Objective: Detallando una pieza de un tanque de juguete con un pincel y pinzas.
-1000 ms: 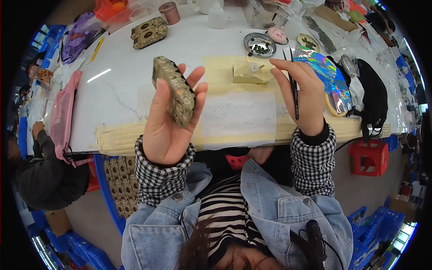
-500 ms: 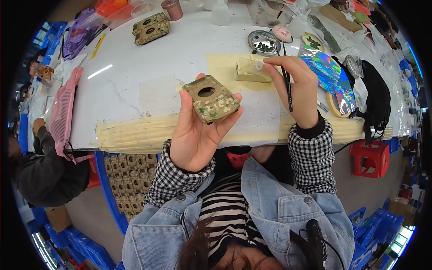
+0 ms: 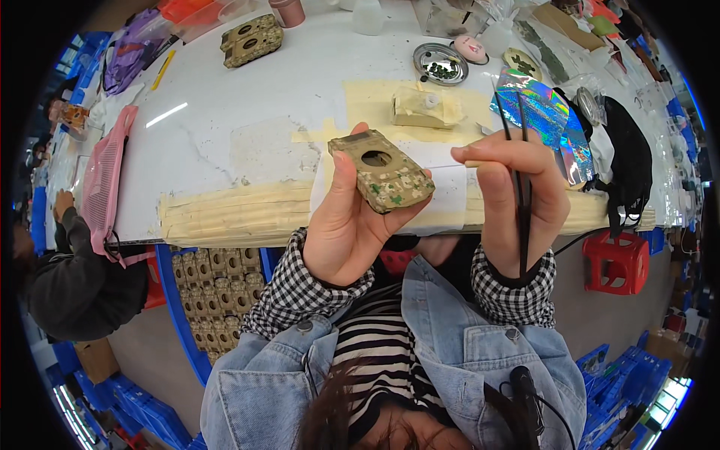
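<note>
My left hand (image 3: 341,225) is closed round the edges of a camouflage-patterned plastic housing (image 3: 397,180) with a round hole, held tilted above the table's front edge. To its right, my right hand (image 3: 529,180) keeps black tweezers (image 3: 523,195) tucked among its fingers, tips pointing away from me. Thumb and forefinger of that hand pinch a short, thin, pale stick (image 3: 474,163), pointing toward the housing but apart from it. Beyond the hands lies a tape-covered block (image 3: 420,109) with a small whitish round piece (image 3: 433,100) on top.
A round metal dish (image 3: 431,56) of small dark green pieces stands at the back beside a pink round item (image 3: 470,49). Two camouflage housings (image 3: 251,41) sit back left. Shiny holographic film (image 3: 536,112) lies right. Below left, a blue crate (image 3: 180,315) holds many housings. A co-worker's sleeve (image 3: 82,247) shows left.
My right hand has come back from the taped block toward me, now pinching the thin stick. My left hand has shifted slightly right with the housing.
</note>
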A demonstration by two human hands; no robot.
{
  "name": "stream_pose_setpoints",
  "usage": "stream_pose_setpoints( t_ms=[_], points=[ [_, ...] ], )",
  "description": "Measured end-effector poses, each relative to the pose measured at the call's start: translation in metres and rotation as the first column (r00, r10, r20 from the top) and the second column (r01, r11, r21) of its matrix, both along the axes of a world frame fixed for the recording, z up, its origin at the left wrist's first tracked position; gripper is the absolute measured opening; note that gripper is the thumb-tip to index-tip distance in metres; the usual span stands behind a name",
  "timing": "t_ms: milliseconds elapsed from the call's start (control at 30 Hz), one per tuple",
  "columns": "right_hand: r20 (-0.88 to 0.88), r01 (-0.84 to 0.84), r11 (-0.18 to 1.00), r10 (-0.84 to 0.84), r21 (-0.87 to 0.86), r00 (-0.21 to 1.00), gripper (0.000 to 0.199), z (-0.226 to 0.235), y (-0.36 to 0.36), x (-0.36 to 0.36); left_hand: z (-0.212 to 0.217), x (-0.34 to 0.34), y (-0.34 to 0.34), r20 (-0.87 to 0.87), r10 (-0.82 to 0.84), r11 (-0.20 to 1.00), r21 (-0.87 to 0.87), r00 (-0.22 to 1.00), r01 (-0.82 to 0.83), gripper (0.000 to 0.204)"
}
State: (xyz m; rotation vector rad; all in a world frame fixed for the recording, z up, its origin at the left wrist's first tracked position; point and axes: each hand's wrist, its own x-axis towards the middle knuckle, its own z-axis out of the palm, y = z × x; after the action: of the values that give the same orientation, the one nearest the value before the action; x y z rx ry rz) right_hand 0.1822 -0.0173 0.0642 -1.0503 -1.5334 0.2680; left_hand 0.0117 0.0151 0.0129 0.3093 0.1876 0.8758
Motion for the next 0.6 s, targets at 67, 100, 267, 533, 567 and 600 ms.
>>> stream_pose_setpoints(
  t_ms=[67,100,267,533,567,600],
  points=[
    [-0.074,-0.061,0.998,0.06,-0.019,0.995,0.011,-0.007,0.0,-0.006,0.0,0.001,-0.003,-0.001,0.001,1.0,0.021,1.0,-0.001,0.056],
    [-0.088,-0.073,0.997,0.07,-0.033,0.994,0.01,-0.008,-0.001,-0.008,0.001,0.002,-0.003,-0.037,0.007,1.0,0.028,0.999,-0.006,0.056],
    [-0.084,-0.064,0.996,0.058,-0.07,0.995,0.008,-0.016,0.0,-0.012,0.006,0.003,-0.006,-0.133,0.019,0.998,0.064,0.991,-0.011,0.057],
    [-0.081,-0.085,0.996,0.082,-0.041,0.993,0.008,-0.018,0.003,-0.013,0.007,0.003,-0.004,-0.089,0.005,1.0,0.023,0.996,-0.003,0.047],
    [-0.082,-0.089,0.995,0.086,-0.038,0.993,0.008,-0.018,0.003,-0.013,0.007,0.003,-0.004,-0.092,0.008,1.0,0.018,0.996,-0.006,0.047],
    [-0.081,-0.092,0.995,0.089,-0.034,0.993,0.008,-0.018,0.003,-0.013,0.007,0.003,-0.004,-0.095,0.008,1.0,0.022,0.995,-0.006,0.047]
  ],
)
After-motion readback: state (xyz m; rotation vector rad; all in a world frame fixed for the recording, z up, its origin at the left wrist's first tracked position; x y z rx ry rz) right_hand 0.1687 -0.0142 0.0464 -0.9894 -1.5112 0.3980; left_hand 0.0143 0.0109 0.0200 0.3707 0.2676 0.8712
